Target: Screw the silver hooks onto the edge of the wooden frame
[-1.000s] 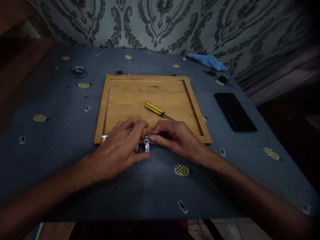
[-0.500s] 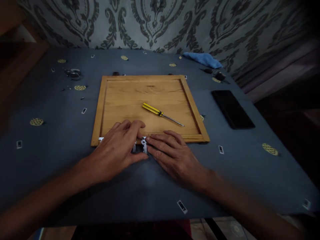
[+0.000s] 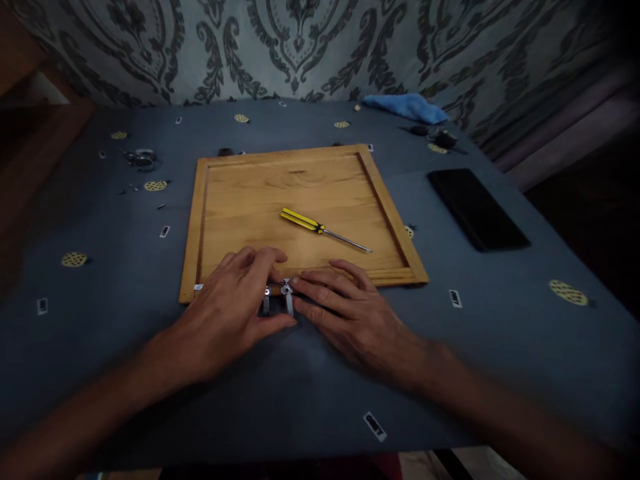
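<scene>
A framed wooden panel [image 3: 250, 193] lies flat on the table. At its front edge sits a shiny metal fitting [image 3: 287, 289], hinge-like, with two arms pointing toward me. My left hand [image 3: 233, 297] curls around the fitting's left side, index finger above it and thumb below; its other fingers are partly hidden. My right hand [image 3: 350, 303] presses its fingertips against the fitting's right side, fingers close together along the panel's edge and thumb hidden. A screwdriver [image 3: 303, 220] with a yellow and black handle rests on the panel, its tip toward the right.
To the right lies a black phone [image 3: 477, 207]. Behind it are a dark tool [image 3: 440, 137] and a blue cloth [image 3: 405, 107]. Another metal fitting [image 3: 140, 159] lies at the back left, near a few small screws [image 3: 161, 206]. A patterned wall [image 3: 300, 47] bounds the table's back.
The camera view has shifted and tilted slightly. Both hands keep nearly the same grip at the panel's front edge, and a little more of the metal fitting shows between them.
</scene>
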Tool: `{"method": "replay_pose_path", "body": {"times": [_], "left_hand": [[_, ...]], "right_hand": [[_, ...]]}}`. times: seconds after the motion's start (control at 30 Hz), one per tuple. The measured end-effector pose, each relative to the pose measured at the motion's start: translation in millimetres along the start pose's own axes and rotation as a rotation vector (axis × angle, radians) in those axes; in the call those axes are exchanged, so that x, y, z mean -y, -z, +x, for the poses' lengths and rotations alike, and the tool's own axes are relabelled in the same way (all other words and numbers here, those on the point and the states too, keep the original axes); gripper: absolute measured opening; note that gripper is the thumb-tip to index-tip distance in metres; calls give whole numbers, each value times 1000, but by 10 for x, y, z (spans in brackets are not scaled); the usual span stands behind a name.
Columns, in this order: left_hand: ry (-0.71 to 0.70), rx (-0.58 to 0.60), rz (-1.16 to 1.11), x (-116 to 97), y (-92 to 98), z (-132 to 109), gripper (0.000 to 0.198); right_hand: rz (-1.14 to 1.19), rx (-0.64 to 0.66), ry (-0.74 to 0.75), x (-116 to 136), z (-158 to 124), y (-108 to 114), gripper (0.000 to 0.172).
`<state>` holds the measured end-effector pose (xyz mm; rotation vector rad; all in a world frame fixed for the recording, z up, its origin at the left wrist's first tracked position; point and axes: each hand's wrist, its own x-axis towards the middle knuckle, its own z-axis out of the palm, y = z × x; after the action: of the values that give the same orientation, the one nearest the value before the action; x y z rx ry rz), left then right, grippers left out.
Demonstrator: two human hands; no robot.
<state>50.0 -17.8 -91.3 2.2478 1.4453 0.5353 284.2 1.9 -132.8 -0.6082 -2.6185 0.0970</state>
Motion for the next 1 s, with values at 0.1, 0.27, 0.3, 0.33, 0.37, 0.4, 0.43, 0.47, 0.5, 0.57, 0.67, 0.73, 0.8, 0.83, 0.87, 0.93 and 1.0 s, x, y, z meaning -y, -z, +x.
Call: {"method": "replay_pose_path", "body": {"times": [0.1,0.27,0.3,0.33,0.37,0.4,0.43,0.47,0.5,0.57,0.67,0.73,0.8,0.83,0.87,0.93,1.0], "left_hand": [[-2,9,20,4,12,2,66],[-32,35,97,-33,96,-40,67],[-38,26,115,-51,120,-52,64],[-44,15,131,-70,145,-63,60],[-51,4,144,-90,168,-73,54],[-62,-3,151,-107,188,-81,49],[-75,-4,152,-123,203,-87,44],[-87,-7,154,-135,213,-91,41],[-96,-8,157,-143,217,-93,39],[-115,-10,176,-148,214,-92,37],[-129,-5,194,-140,199,-85,37],[-119,9,185,-132,193,-81,39],[-99,31,171,-126,192,-81,40],[-95,40,167,-124,191,-82,40],[-93,47,165,-123,190,-84,40],[-97,50,172,-122,186,-89,40],[-105,46,182,-124,182,-90,40]], "right_hand": [[4,-4,5,-3,-1,-3,28],[27,-14,-8,5,5,2,30],[30,-14,-7,5,6,5,30],[33,-15,-6,4,7,7,30],[36,-21,-4,2,6,7,29],[37,-25,-1,-1,5,5,29],[39,-22,-1,-5,4,1,29],[40,-21,-1,-8,2,-3,30],[40,-21,0,-12,0,-9,30],[37,-19,-2,-16,-2,-16,30],[31,-20,-5,-16,-1,-13,30],[33,-17,-4,-16,3,-6,31],[37,-11,0,-16,7,-2,31],[36,-13,3,-17,8,-2,31],[35,-18,3,-17,9,-3,31],[32,-27,0,-15,11,-10,29],[29,-38,-3,-13,13,-17,28]]}}
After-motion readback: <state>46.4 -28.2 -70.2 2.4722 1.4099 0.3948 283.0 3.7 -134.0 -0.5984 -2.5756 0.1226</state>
